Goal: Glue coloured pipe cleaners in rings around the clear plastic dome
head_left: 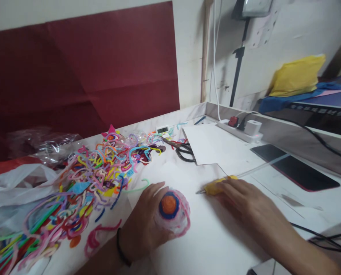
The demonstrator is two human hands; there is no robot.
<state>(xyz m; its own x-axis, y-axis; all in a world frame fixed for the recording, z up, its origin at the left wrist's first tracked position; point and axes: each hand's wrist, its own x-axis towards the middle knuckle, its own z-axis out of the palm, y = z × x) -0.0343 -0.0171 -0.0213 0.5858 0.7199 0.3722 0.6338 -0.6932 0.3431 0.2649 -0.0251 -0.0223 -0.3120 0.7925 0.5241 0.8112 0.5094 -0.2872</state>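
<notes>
My left hand (146, 225) rests on the white table and holds a round coiled pipe-cleaner disc (172, 212), orange in the middle, then blue, then pink and white. My right hand (242, 198) lies on a yellow glue gun (216, 187) with a metal tip pointing left and a clear glue stick (262, 166) sticking out behind; its fingers are closed over the gun. A black band sits on my left wrist (121, 248).
A big heap of coloured pipe cleaners (96, 172) covers the table's left. Black scissors (184, 151), white paper sheets (213, 147), a power strip with a charger (242, 130), a dark tablet (295, 172) and plastic bags (12, 187) lie around.
</notes>
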